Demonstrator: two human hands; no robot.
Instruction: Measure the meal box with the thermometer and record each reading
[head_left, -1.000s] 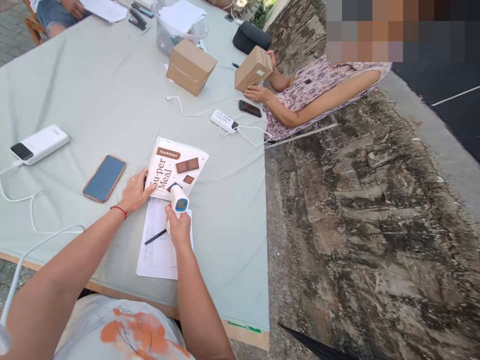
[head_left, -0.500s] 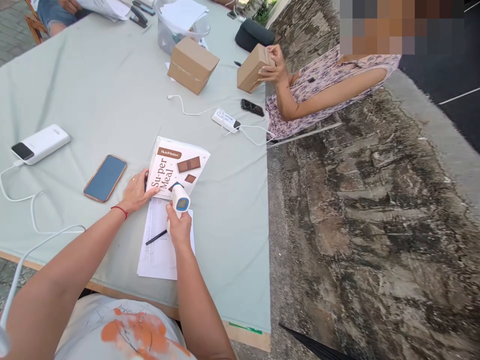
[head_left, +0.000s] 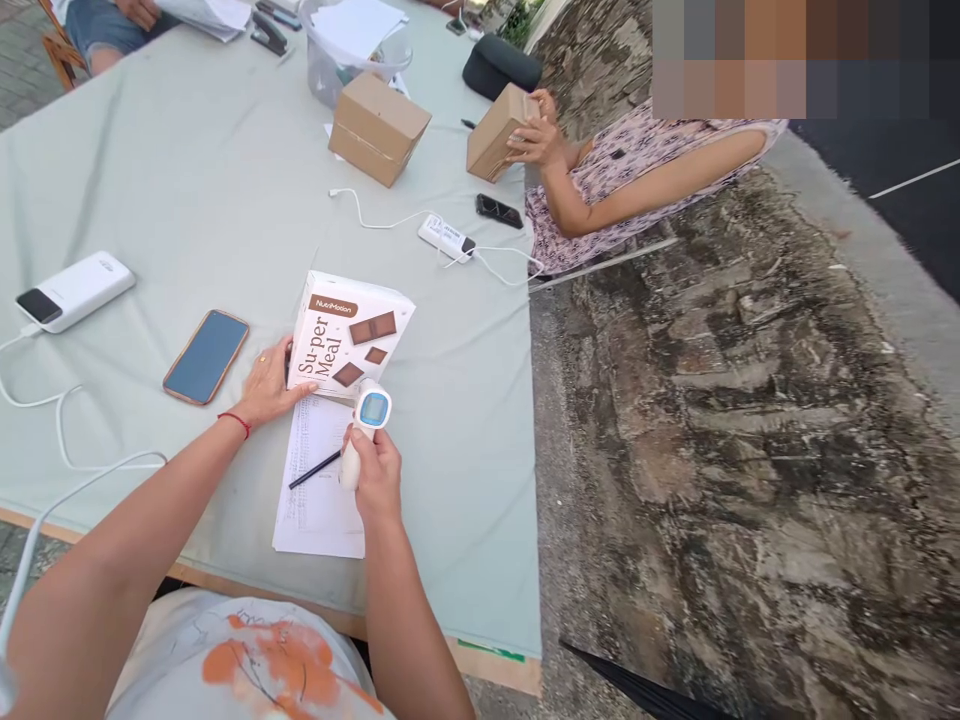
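Observation:
My left hand (head_left: 271, 387) grips the lower left corner of a white "Su-per Meal" box (head_left: 352, 330), thumb on its front and the other fingers partly hidden behind its side. In my right hand (head_left: 377, 470) is a white infrared thermometer (head_left: 370, 415) with a blue-rimmed screen, held by its handle and tilted back so the screen faces me. Below the box lie printed sheets (head_left: 315, 525), partly covered by it, with a black pen (head_left: 313, 470) across them. A phone (head_left: 206, 357) in an orange-edged case rests left of my left hand.
A white power bank (head_left: 75, 291) with a cable lies at left. Farther back are a cardboard box (head_left: 380, 128), a plastic bin (head_left: 326, 75) with papers, a black case (head_left: 501, 67), a smaller power bank (head_left: 446, 238) and a dark phone (head_left: 499, 211). Across the table, a person holds another carton (head_left: 499, 135).
My right hand has drawn the thermometer slightly down and right, away from the box front, and its screen shows more fully. My left hand stays on the box.

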